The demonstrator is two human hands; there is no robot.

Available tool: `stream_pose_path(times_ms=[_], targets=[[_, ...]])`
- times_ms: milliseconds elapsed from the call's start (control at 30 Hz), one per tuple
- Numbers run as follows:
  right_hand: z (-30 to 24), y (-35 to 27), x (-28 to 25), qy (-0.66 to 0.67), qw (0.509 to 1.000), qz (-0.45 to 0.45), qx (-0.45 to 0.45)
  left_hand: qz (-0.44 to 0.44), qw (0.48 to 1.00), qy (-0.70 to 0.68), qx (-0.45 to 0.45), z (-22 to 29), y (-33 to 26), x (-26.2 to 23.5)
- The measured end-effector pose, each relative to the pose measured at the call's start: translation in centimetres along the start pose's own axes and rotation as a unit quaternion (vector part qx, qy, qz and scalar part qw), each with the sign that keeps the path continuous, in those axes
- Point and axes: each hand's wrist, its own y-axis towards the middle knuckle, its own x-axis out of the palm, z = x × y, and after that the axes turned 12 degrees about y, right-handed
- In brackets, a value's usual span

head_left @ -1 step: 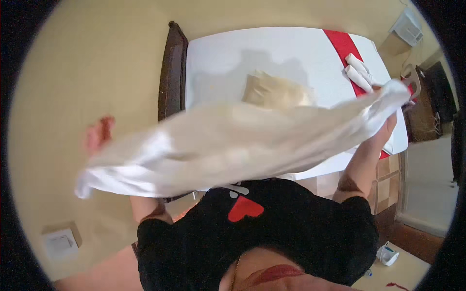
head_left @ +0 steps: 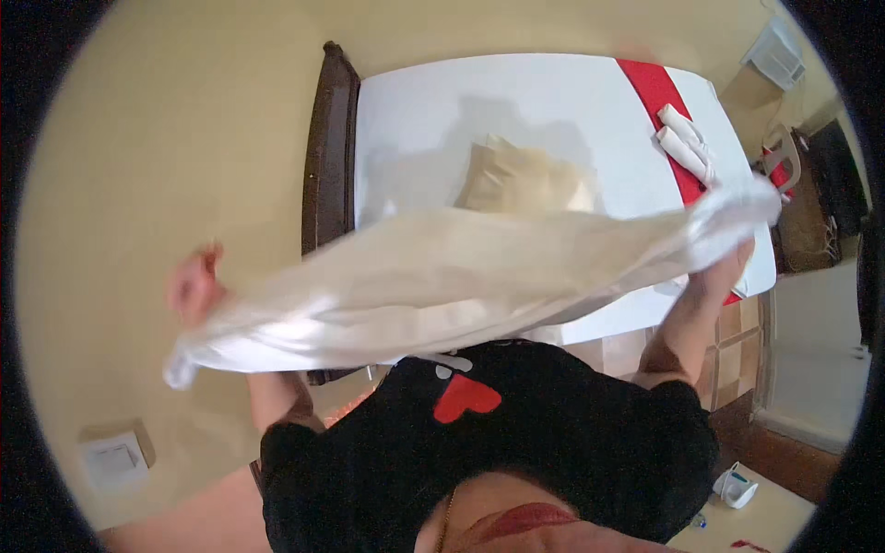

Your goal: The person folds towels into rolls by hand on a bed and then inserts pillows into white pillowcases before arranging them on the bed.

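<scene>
A shiny white satin-like cloth (head_left: 442, 276) is stretched wide in the air before my chest, blurred by motion. At its left end my left hand (head_left: 195, 288) is closed on the edge, the fingers smeared. My right hand (head_left: 726, 267) grips the bunched right end, which hides most of its fingers. Beyond the cloth, a crumpled cream satin piece (head_left: 525, 180) lies on the white bed (head_left: 415, 101); its near side is covered by the cloth I hold.
A dark wooden headboard (head_left: 330, 147) stands at the bed's left, against a beige wall. Across the right part of the bed runs a red runner (head_left: 653, 85), with rolled white towels (head_left: 680, 138) on it. Farther right are a plastic chair (head_left: 784, 152) and a white door (head_left: 816, 350).
My left hand and the cloth's left end have shifted slightly down and to the right. The cloth's upper edge has dropped a little, and my right hand has moved slightly down.
</scene>
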Motion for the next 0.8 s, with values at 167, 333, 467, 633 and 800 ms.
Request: stream_pose_path(times_ms=[167, 333, 467, 633, 800], targets=[[2.8, -2.4, -2.2, 0.112, 0.965, 0.120, 0.205, -0.223, 0.969, -0.026, -0.106, 9.5, -5.0, -0.6], [4.5, -1.6, 1.2, 0.020, 0.958, -0.211, 0.194, -0.286, 0.942, 0.027, -0.176, 9.3, -5.6, -0.1], [3.0, -0.5, 1.6, 0.100, 0.915, -0.345, 0.183, -0.132, 0.925, 0.152, -0.322, 8.6, -5.2, -1.0], [1.4, 0.8, 0.1, 0.014, 0.962, -0.271, 0.014, -0.264, 0.914, -0.039, -0.306, 10.9, -2.8, 0.8], [2.8, -2.0, 2.5, -0.029, 0.888, -0.445, 0.112, -0.408, 0.857, 0.162, -0.270, 11.3, -3.1, -1.0]])
